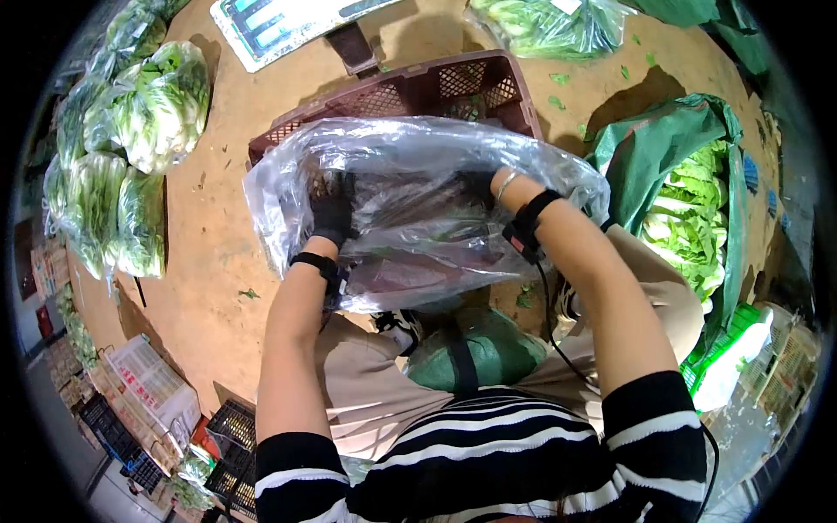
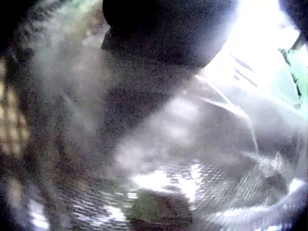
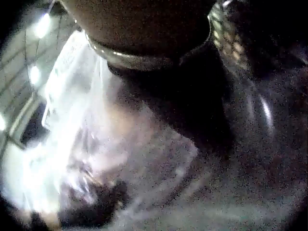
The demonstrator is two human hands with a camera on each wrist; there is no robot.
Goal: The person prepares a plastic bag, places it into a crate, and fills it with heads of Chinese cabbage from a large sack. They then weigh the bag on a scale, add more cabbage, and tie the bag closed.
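A large clear plastic bag [image 1: 418, 235] lies spread over a brown perforated crate [image 1: 397, 96], its mouth held wide toward me. Both hands are inside it. My left hand [image 1: 332, 213], in a black glove, is down at the bag's left side; in the left wrist view the dark glove [image 2: 163, 33] is blurred among plastic folds. On the right, my gloved right hand [image 1: 478, 185] reaches in below a bracelet, largely hidden by film. The right wrist view shows the dark glove [image 3: 187, 101] against plastic. I cannot tell how the fingers of either hand lie.
Bagged leafy greens [image 1: 161, 109] are piled at left, with another bag [image 1: 554, 26] at the back. To the right stands a green sack [image 1: 641, 161] of lettuce [image 1: 693, 218]. A scale-like panel [image 1: 270, 26] is behind the crate; black crates [image 1: 231, 436] stand lower left.
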